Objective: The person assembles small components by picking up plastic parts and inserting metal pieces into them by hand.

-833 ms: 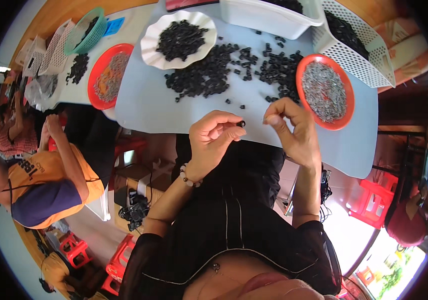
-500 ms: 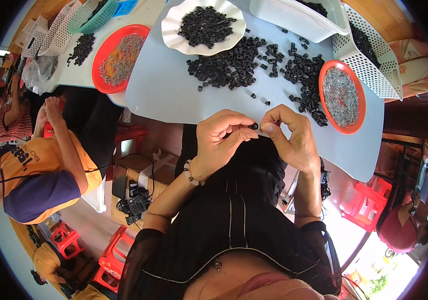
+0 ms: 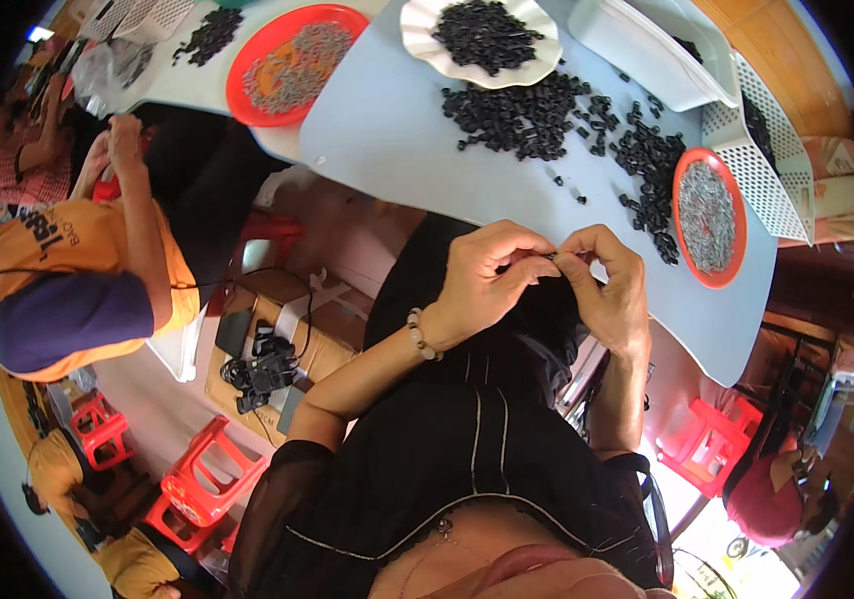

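Observation:
In front of my body, over the table's near edge, my two hands meet fingertip to fingertip. My left hand, with a beaded bracelet at its wrist, pinches a small black part between thumb and forefinger. Only a dark sliver of it shows. The thumb and forefinger of my right hand are pressed together at the part's right side; whatever they hold is hidden. Beyond my hands lies a loose pile of small black parts, with another heap to its right.
On the pale blue table are a white scalloped plate of black pieces, a red dish of shiny clear or metallic bits, a white tub and a perforated basket. A co-worker in orange sits at left, near another red dish.
My view has shifted, so the table and hands sit differently in it. The black part's round end showed before; now my fingertips have closed together and mostly cover it.

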Motion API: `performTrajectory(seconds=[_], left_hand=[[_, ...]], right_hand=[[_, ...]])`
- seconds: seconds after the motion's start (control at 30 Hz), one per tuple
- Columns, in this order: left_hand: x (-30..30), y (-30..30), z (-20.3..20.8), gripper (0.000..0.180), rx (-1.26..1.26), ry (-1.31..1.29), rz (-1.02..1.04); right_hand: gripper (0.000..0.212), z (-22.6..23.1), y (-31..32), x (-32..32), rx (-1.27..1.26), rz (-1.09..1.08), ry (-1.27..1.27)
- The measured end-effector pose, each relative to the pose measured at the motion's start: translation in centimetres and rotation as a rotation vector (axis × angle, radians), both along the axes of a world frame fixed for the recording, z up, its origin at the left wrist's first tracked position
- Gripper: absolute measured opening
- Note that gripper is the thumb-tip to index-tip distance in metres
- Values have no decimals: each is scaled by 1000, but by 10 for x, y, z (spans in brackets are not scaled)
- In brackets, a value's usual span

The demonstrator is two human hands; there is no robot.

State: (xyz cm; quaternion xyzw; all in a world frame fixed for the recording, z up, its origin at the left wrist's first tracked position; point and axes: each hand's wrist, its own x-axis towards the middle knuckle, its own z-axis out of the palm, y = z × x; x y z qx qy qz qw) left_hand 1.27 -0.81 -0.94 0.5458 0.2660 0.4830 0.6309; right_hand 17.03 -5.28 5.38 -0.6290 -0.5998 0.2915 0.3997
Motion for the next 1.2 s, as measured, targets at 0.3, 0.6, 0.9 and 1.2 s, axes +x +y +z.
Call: performTrajectory(seconds=[0.3,0.6,0.9,1.2], left_hand=[[5,-25,-12,16,-356,-154,-212],[1,-36,3,15,-518,-283,-382],[-10,-36,11,19,-478,-227,-338],[-17,-22,4,20,-378,-130,-247]], right_hand=[[22,-15,-11,29,-291,170,359],[26,0,-26,27,-324,229,554],[18,1,-25,19,-214,197,374],[11,5,-3,37,-119,75,164]])
